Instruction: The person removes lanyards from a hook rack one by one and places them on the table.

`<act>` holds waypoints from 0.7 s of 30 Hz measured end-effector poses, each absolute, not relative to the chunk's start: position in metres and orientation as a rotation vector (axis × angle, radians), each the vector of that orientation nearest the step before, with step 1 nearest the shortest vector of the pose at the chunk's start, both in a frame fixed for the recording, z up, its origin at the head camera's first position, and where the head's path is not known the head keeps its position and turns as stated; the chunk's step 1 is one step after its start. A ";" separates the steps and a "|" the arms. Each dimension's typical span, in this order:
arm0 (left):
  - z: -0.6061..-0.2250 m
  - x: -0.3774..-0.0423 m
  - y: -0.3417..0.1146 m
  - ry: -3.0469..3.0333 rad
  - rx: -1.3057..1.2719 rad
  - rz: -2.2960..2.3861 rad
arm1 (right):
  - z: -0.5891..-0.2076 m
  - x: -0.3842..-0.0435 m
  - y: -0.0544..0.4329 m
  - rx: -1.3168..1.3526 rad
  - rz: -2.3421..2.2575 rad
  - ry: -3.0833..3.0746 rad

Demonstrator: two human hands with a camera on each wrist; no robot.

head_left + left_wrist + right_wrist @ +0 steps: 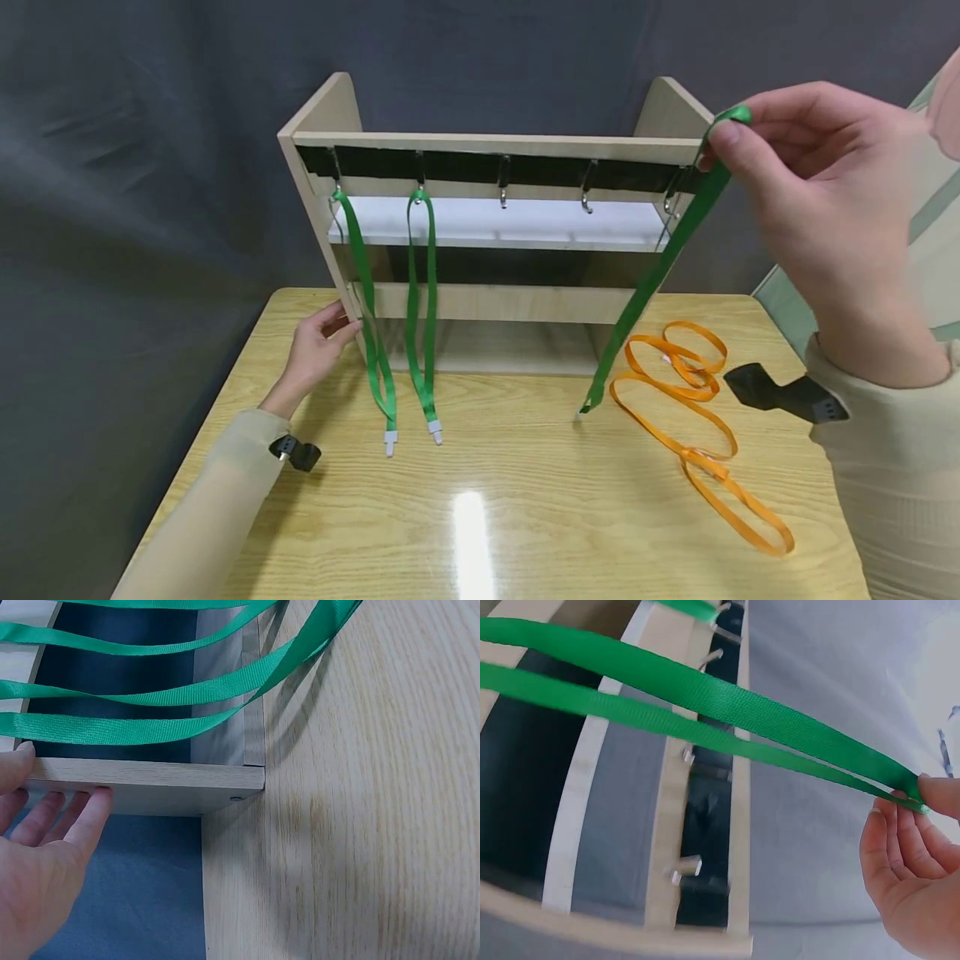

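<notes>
Across the table point(525, 533) we go, and there stands the wooden rack point(502, 302) on it! Right of the rack and forward, the orange strapping point(705, 463) sprawls in loops. Two green lanyards point(431, 275) dangle from the rack's left part (white clips down). And look, a third green lanyard point(651, 292) slants before the rack's right end, its top pinched between thumb and fingers of the right hand point(832, 192)! The left hand point(318, 350) grips the rack's left side panel. Smallest: metal hooks point(504, 175) along the rack's front.
</notes>
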State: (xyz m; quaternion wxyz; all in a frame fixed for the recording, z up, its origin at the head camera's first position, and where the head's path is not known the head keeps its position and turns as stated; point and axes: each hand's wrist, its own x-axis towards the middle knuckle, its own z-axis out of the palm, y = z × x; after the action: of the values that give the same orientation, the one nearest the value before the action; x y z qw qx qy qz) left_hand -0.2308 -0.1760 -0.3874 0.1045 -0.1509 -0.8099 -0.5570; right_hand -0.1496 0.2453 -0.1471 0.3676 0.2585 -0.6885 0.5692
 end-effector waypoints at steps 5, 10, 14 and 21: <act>-0.389 -0.232 -0.176 -2.396 -0.437 -1.639 | -0.152 -0.144 0.266 0.512 1.378 -1.872; -0.390 -0.232 -0.176 -2.403 -0.438 -1.645 | -0.158 -0.133 0.280 0.363 1.335 -2.008; -0.389 -0.231 -0.176 -2.399 -0.438 -1.655 | -0.163 -0.124 0.288 0.301 1.198 -2.108; -0.389 -0.230 -0.175 -2.398 -0.448 -1.649 | -0.175 -0.113 0.294 0.375 1.162 -2.137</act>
State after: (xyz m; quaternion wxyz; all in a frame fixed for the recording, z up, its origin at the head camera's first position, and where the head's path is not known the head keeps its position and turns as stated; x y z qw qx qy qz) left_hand -0.2302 -0.1750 -0.3885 0.0985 -0.1514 -0.8105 -0.5572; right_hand -0.1132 0.2935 -0.1747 0.3336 0.1434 -0.8186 0.4450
